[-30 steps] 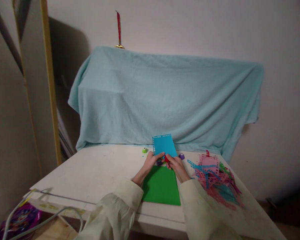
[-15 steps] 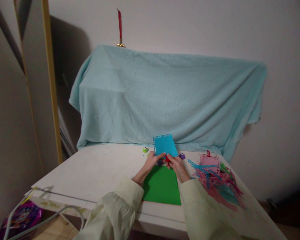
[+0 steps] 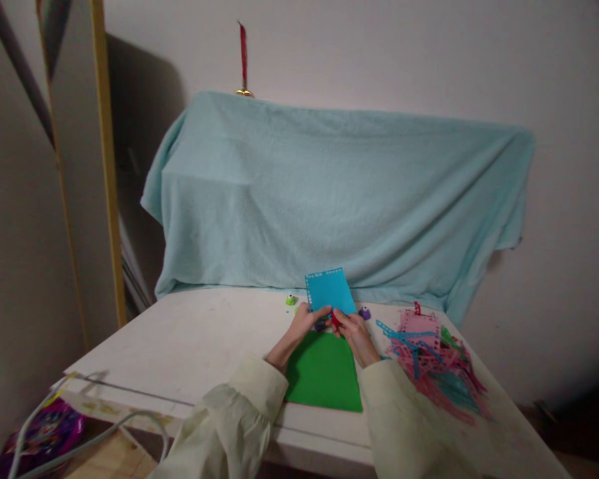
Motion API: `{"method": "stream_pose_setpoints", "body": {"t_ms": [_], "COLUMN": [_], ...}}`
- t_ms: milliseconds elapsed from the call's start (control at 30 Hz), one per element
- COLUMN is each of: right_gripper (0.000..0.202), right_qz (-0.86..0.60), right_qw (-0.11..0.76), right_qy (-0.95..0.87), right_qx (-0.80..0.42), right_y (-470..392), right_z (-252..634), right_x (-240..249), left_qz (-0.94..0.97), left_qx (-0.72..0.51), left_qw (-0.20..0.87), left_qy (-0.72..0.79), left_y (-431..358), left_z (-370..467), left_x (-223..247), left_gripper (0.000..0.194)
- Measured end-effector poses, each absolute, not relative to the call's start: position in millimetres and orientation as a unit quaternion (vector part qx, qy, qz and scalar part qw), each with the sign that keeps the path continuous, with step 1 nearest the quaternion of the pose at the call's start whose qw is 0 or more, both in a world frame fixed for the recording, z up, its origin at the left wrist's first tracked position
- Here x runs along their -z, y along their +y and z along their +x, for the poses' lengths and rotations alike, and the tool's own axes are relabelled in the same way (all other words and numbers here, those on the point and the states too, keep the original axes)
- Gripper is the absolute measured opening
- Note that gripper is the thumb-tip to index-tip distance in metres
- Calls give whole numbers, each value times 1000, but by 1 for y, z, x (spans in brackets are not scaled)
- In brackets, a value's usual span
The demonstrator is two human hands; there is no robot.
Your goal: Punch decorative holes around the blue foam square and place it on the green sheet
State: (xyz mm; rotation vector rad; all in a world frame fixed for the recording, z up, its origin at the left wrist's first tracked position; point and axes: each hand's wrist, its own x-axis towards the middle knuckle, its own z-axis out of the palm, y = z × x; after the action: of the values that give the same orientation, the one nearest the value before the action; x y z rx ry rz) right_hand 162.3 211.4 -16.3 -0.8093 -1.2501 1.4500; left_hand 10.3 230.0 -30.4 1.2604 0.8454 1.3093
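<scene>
See blue sheet (image 3: 330, 291), tilted, hole-edged along top and left. Note red object (image 3: 335, 319) at lower edge, partly hidden.

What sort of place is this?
Likely a craft corner in a home: a white table, a pale-blue cloth draped behind it, and a heap of coloured punched scraps.

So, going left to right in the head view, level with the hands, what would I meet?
Left hand → small red object → right hand → pile of coloured scraps. The small purple piece overlaps the right hand's span, so I left it out.
</scene>
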Motion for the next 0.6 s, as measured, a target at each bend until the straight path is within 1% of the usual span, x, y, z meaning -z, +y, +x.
{"method": "stream_pose_setpoints", "body": {"t_ms": [167,300,500,600], "right_gripper": [34,40,38,41], "right_qz": [-367,-389,-380,-386], "right_qw": [530,533,535,540], "right_qy": [-534,-551,-543,-539], "right_qx": [-547,-510,-524,-519], "right_y": [210,209,207,208], "right_z": [164,166,164,164], "right_x": [17,16,14,14], "left_qz": [542,564,532,527], "left_qx": [-529,-490,-526,-536], "left_qw": [566,591,584,578], "left_qy": [325,305,314,317], "left_y": [220,214,212,211], "left_z": [16,22,26,28], "left_x": [21,17,23,23], "left_gripper": [44,44,48,49]}}
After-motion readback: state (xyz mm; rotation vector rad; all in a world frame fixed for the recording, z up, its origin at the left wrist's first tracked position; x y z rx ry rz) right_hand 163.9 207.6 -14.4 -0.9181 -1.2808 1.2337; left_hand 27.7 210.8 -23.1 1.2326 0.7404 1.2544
